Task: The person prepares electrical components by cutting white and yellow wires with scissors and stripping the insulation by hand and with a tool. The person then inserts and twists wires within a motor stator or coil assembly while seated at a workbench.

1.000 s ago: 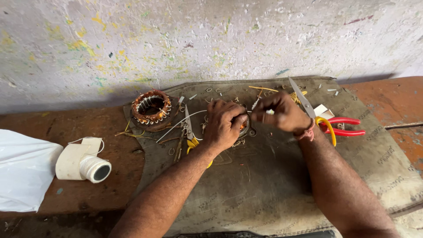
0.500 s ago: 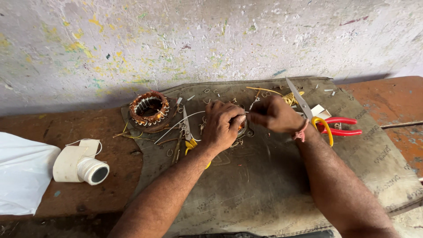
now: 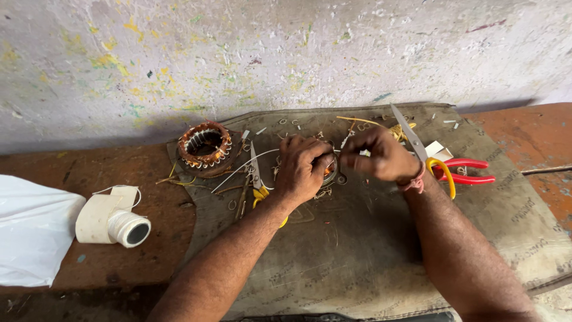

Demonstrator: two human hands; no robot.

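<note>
Both hands meet right of the stator (image 3: 205, 147): my left hand (image 3: 304, 169) is curled around a small metal-rimmed part (image 3: 329, 169) showing orange, my right hand (image 3: 381, 156) pinching a thin wire (image 3: 364, 153).

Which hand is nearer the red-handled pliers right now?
The right hand: it sits just left of the red-handled pliers. The left hand is farther off, beyond the right hand toward the copper-wound stator.

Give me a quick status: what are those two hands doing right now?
Left hand closed on a small round metal part. Right hand pinching a thin white strip at it. Scissors, red pliers beside right wrist; copper-wound stator left, untouched.
</note>
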